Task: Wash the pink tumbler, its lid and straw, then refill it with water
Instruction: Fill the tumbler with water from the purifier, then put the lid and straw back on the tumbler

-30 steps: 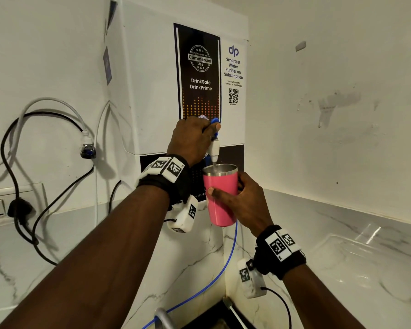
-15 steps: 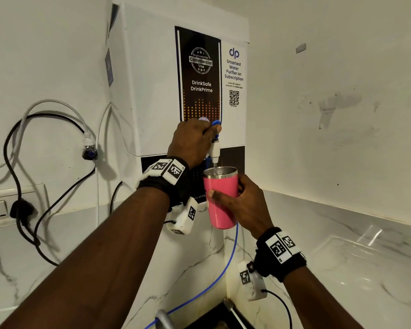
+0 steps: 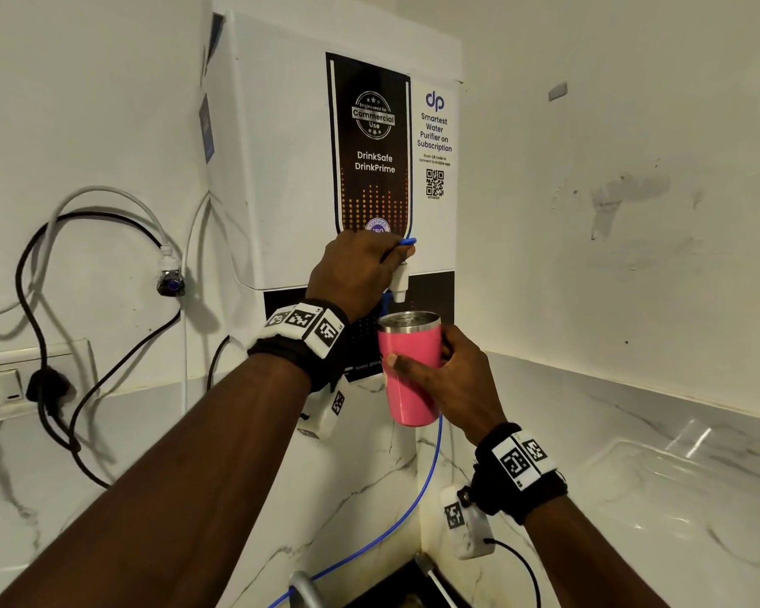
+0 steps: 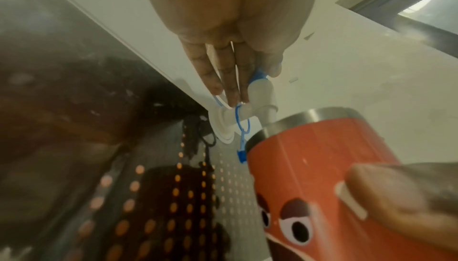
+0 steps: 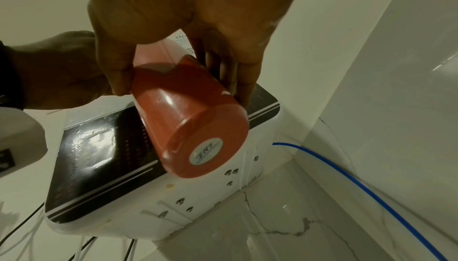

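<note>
Pink tumbler (image 3: 410,370) at frame centre, upright, gripped by right hand (image 3: 453,381), steel rim just under white spout (image 3: 399,283). Left hand (image 3: 354,267) fingers curled onto blue tap lever (image 3: 406,241) of purifier (image 3: 281,168).

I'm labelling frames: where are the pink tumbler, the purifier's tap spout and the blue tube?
pink tumbler (image 3: 409,379), head view, pink side wall.
tap spout (image 3: 399,286), head view, white nozzle.
blue tube (image 5: 367,190), right wrist view, mid-length.
</note>
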The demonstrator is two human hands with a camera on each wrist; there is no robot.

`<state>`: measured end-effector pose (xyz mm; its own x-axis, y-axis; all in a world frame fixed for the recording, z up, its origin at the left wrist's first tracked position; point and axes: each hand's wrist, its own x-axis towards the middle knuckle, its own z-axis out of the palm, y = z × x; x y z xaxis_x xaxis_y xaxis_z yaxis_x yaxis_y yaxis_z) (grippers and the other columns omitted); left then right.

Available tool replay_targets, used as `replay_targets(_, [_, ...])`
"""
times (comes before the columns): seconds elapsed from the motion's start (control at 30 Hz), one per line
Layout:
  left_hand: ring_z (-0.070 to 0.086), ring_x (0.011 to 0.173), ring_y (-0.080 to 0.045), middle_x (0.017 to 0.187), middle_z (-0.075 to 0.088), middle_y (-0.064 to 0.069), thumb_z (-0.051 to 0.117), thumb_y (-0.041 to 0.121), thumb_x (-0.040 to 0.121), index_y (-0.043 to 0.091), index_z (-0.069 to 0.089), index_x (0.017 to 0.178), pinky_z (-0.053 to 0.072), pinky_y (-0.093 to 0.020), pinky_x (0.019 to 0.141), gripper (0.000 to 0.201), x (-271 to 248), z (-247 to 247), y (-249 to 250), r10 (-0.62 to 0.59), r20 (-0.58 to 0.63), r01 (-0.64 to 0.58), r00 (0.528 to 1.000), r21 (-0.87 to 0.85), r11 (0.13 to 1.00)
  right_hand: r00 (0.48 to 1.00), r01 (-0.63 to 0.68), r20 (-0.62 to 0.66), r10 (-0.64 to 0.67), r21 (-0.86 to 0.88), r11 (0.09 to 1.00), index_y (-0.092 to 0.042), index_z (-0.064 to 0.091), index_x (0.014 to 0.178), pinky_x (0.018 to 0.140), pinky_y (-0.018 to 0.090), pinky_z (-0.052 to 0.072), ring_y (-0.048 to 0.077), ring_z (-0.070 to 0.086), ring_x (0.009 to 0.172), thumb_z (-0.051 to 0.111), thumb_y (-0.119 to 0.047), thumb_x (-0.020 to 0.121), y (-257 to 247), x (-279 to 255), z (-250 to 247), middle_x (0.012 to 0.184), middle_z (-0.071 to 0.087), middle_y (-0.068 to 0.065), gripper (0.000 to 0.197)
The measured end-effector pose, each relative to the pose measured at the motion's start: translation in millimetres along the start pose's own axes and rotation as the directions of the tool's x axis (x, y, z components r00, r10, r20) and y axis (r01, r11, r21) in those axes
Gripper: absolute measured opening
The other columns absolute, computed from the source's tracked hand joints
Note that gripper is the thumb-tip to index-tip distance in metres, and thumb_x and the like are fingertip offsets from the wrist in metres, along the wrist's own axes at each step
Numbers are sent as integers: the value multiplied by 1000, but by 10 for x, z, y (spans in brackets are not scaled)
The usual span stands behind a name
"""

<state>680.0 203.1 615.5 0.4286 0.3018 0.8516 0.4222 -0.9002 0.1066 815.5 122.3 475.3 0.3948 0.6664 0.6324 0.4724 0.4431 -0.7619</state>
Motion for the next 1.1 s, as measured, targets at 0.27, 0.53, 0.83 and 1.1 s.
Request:
replay_targets(0.27, [61,123,-35,137,67,-17,53,30,111,24,40,163,45,-41,97,54,-333,-127,192,-22,135,16,991,42,999,1000,-16,20,16,11,1000,-33,53,126,70,15,58,6,69,95,86,-59,63,-17,-257,37,112,67,-15,76])
replay_targets(0.53, [60,125,7,142,62,22,68,70,91,38,43,154,51,-23,98,75,-2365,-342,212,-392,175,429,903,-359,829,981,-84,182,62,117,990,-31,59,132,84,31,62,7,72,101,93,-48,61,108,-1262,292,116,73,-12,80])
replay_targets(0.83, [63,118,11,124,70,29,97,61,64,49,56,131,51,-8,85,80,-4533,-804,331,-724,432,838,538,-364,407,848,-250,508,152,131,959,-29,58,132,85,26,58,2,70,108,91,-29,66,505,-3172,1251,120,72,-18,73])
replay_targets(1.1, [66,117,2,126,68,25,103,28,65,35,55,139,60,-36,95,88,-6148,-1360,219,-929,275,964,249,-162,210,640,-465,726,251,106,879,-22,50,141,96,39,58,8,67,117,93,-36,63,614,-4545,2296,127,68,-19,90])
